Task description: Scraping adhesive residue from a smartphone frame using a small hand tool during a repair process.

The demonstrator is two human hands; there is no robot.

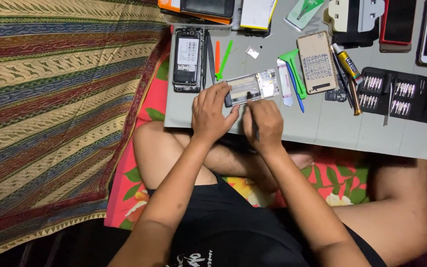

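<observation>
At the left part of the grey counter lies a second opened phone, upright in the picture, well apart from the work. Just beside it are an orange pry stick and a green pry stick.

The left hand is closed around the left end of the opened phone frame and presses it on the counter, near the front edge. The right hand holds a thin dark tool, fingers closed narrow on it, with the tip touching the lower edge of the frame.

The frame's long axis goes left to right, a little tilted up toward the right; the end with the small boards points right, to the white pry tool and the bit case.

I think the danger is a slip: if the tool is pushed too strongly, it may jump and scratch a board or tear a thin cable. Also the frame is close to the counter edge, so a loose grip could let it slide down to the lap.
</observation>
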